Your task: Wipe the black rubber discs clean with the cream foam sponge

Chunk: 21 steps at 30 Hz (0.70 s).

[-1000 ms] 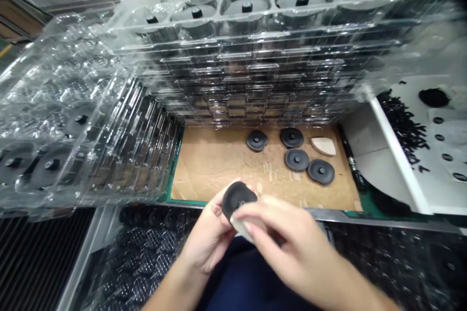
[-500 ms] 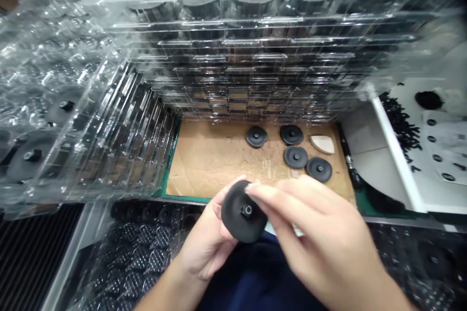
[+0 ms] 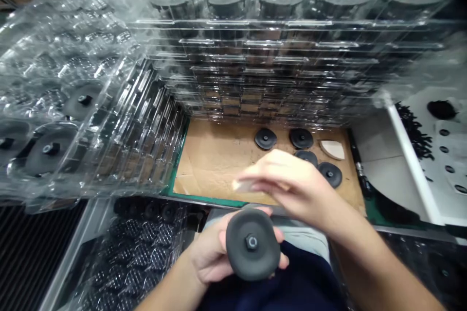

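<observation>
Fingers of the left hand (image 3: pixel 209 257) curl around a black disc (image 3: pixel 251 245), held low over the lap with its small centre nut facing the camera. The right hand (image 3: pixel 295 187) hovers just above, over the front edge of the cardboard sheet (image 3: pixel 211 163), its fingers loosely closed on a pale piece (image 3: pixel 242 185), which is blurred. Four more discs (image 3: pixel 265 138) and a white wedge (image 3: pixel 332 149) lie on the cardboard, in front of stacked clear trays (image 3: pixel 273 58).
</observation>
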Motion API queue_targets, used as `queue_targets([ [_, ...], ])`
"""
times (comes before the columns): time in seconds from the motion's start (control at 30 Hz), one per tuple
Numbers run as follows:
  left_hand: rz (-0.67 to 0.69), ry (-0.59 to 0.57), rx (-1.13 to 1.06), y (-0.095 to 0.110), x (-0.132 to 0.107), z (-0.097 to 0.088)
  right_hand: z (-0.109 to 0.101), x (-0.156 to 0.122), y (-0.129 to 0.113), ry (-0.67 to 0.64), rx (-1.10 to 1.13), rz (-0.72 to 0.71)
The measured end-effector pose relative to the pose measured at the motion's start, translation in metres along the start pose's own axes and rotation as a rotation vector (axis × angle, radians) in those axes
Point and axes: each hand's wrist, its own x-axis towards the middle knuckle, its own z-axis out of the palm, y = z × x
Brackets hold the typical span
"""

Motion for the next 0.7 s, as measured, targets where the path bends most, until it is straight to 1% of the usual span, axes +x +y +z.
queue_targets([
  [0.03,-0.074,-0.151,-0.036,0.002,0.001,-0.001,0.004,-0.003,0.012,0.048,-0.025,0.134],
  [0.07,-0.106,-0.256,-0.086,0.004,0.002,-0.002,0.011,-0.007,0.024,0.083,-0.046,0.258],
  [0.1,-0.112,-0.337,-0.129,0.006,0.003,-0.003,0.019,-0.013,0.036,0.108,-0.063,0.359],
  [0.13,-0.094,-0.379,-0.159,0.008,0.003,-0.004,0.03,-0.02,0.047,0.129,-0.075,0.429],
  [0.2,-0.046,-0.379,-0.174,0.011,0.004,-0.007,0.053,-0.036,0.064,0.189,-0.111,0.493],
  [0.27,-0.026,-0.358,-0.184,0.012,0.004,-0.012,0.074,-0.052,0.073,0.235,-0.16,0.527],
  [0.33,-0.012,-0.347,-0.194,0.014,0.003,-0.017,0.088,-0.065,0.075,0.251,-0.202,0.556],
  [0.4,0.007,-0.342,-0.19,0.015,0.003,-0.021,0.095,-0.074,0.075,0.257,-0.237,0.571],
  [0.5,0.057,-0.28,-0.15,0.018,0.003,-0.023,0.093,-0.078,0.079,0.277,-0.279,0.571],
  [0.57,0.102,-0.222,-0.116,0.019,0.003,-0.021,0.085,-0.073,0.079,0.314,-0.293,0.561],
  [0.63,0.149,-0.181,-0.074,0.02,0.003,-0.017,0.073,-0.061,0.068,0.367,-0.296,0.552],
  [0.7,0.203,-0.137,-0.001,0.019,0.001,-0.013,0.058,-0.043,0.043,0.414,-0.28,0.472],
])
